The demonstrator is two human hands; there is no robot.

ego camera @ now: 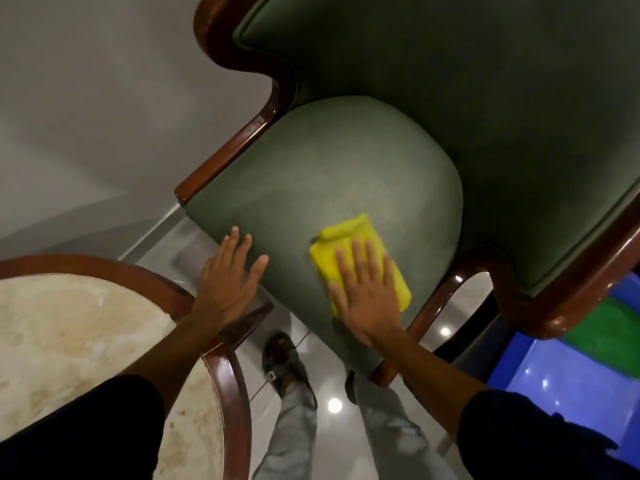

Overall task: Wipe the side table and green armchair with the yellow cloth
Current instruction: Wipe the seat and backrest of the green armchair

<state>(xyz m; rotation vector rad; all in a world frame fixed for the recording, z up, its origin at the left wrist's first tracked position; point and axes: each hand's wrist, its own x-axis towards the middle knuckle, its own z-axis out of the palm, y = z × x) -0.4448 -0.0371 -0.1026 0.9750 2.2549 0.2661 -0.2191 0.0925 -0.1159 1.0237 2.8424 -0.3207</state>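
The green armchair (332, 161) fills the upper middle of the view, with a rounded seat cushion and dark wooden arms. A folded yellow cloth (343, 244) lies flat on the front of the seat. My right hand (367, 292) presses down on the cloth, palm flat, fingers spread over it. My left hand (228, 278) rests open on the seat's front left edge, fingers apart, holding nothing. The round side table (69, 341), with a pale marble top and a wooden rim, stands at the lower left, partly under my left arm.
A grey wall runs behind the chair and table at the upper left. Glossy floor tiles (332, 407) show between table and chair, with my legs and sandalled feet on them. A blue and green lit surface (571, 368) sits at the lower right.
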